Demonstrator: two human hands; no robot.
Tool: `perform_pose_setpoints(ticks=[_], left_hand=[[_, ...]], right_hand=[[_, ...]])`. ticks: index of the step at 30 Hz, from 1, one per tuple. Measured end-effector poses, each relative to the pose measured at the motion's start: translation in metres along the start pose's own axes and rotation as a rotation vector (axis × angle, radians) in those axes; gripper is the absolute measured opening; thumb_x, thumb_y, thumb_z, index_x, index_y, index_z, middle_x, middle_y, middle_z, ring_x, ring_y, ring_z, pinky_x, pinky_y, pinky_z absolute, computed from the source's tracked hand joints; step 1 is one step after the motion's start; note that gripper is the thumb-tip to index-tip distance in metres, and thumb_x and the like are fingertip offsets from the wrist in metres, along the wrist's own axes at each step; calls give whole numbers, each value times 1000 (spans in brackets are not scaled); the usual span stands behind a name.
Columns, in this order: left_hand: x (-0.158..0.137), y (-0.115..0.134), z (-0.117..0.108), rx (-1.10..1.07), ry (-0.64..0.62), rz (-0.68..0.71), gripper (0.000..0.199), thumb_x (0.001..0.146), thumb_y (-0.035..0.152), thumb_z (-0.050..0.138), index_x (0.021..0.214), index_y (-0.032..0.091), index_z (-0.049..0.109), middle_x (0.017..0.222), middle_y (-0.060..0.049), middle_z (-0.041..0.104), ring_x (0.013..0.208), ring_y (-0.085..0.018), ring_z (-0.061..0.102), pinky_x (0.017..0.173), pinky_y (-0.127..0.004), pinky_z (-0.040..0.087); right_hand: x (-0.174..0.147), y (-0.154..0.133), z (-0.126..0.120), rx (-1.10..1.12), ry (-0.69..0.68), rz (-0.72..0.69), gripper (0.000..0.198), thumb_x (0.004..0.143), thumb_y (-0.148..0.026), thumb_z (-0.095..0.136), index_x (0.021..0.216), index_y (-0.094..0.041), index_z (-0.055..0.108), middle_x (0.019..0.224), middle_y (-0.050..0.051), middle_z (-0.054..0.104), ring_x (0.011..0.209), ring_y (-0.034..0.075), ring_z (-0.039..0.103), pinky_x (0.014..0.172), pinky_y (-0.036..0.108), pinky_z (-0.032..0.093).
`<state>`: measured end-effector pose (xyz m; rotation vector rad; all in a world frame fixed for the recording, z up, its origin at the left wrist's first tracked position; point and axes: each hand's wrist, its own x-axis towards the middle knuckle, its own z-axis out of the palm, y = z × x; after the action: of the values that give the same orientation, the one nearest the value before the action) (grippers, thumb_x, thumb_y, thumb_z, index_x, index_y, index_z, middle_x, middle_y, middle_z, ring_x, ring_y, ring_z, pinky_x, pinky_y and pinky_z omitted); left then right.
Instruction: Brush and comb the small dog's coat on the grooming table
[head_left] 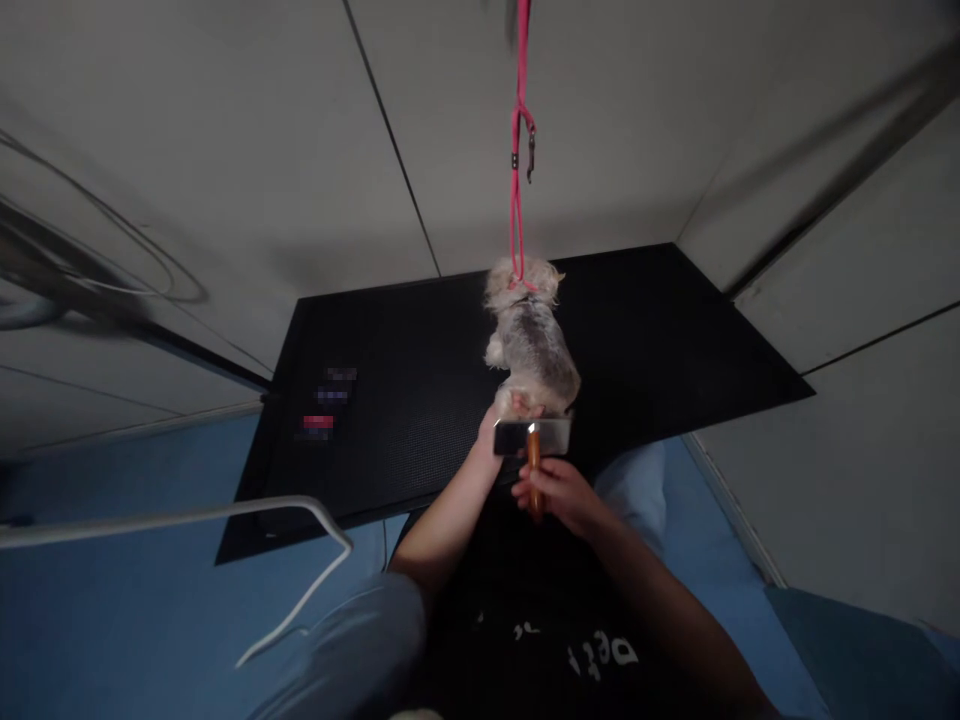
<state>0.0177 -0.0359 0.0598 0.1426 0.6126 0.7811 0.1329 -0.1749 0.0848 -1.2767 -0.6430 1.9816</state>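
A small dog [538, 345] with pale fur and a greyish, close-cut back is on a black table [660, 340], its rear toward me. A pink leash [517, 215] hangs from above and loops at its neck. My left hand [489, 432] is at the dog's rear, its fingers curled around the fur there; the brush partly hides it, and which part of the dog it grips is unclear. My right hand [562, 490] is closed around the orange-brown handle of a slicker brush [553, 437], whose wide rectangular head is level, just behind the dog's rear.
Small blurred items [330, 400] lie on the table's left part. A pale curved tube [285, 503] crosses the table's front left corner. Light wall panels [600, 120] stand behind the table, with loose cables [112, 220] at the left. The floor [112, 600] is blue.
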Motion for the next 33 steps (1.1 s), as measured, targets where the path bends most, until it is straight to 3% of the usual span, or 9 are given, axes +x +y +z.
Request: perform_pose_setpoints(ticks=[5,9,12,14,19,22,26,30,33], left_hand=[[3,-7,-1,-57,-41,-8,23,79,9,46,91,16,64,74,-3,70,74,-17,69,91,-35,50],[4,-15,-6,-6,-89,-114,24,76,12,50,95,9,65,83,-9,72,80,-20,70,88,-32,50],[1,-17,-11,-15,-198,-103,31,72,11,51,100,5,64,90,-13,73,87,-21,69,90,-32,48],[-3,-16,-14,-8,-239,-122,34,73,14,51,102,3,63,94,-15,72,90,-23,69,92,-34,47],[-6,-13,-18,-56,-249,-165,49,81,34,46,115,1,59,103,-19,70,102,-30,65,95,-43,43],[-3,-15,-25,-88,-211,-236,51,83,42,42,108,2,62,93,-19,72,96,-33,67,92,-47,44],[1,-21,-34,-100,-140,-270,49,88,43,36,88,5,66,71,-15,70,80,-31,69,86,-45,47],[2,-27,-36,-122,-183,-262,48,89,40,37,99,2,65,86,-18,72,88,-30,69,90,-43,46],[9,-30,-41,-56,-202,-303,39,88,32,44,98,2,65,85,-16,72,82,-26,69,86,-39,47]], right_hand=[[1,0,-1,-45,-55,122,51,62,-56,75,88,-15,60,77,8,71,60,17,65,51,24,44],[0,3,-3,-48,60,-5,50,64,-55,75,90,-16,59,80,7,72,65,16,66,56,25,46],[-3,7,-1,-73,-5,114,51,63,-57,74,87,-15,58,77,7,71,62,16,66,52,24,45],[-5,9,1,-72,-39,149,53,61,-58,75,87,-15,59,76,7,71,59,16,65,50,23,43],[-5,10,5,-33,97,58,54,56,-58,77,84,-16,57,77,5,71,65,17,67,57,26,47],[-7,12,5,-16,22,153,52,60,-58,75,83,-15,57,75,6,71,62,17,66,55,27,47],[-11,14,2,2,158,48,53,57,-57,77,85,-16,57,76,5,71,65,16,66,58,27,48],[-15,22,-4,25,39,207,52,57,-58,77,80,-15,57,74,6,71,59,15,64,54,25,45],[-8,23,-9,7,85,85,52,58,-58,76,85,-16,60,77,6,72,62,15,65,56,26,46]])
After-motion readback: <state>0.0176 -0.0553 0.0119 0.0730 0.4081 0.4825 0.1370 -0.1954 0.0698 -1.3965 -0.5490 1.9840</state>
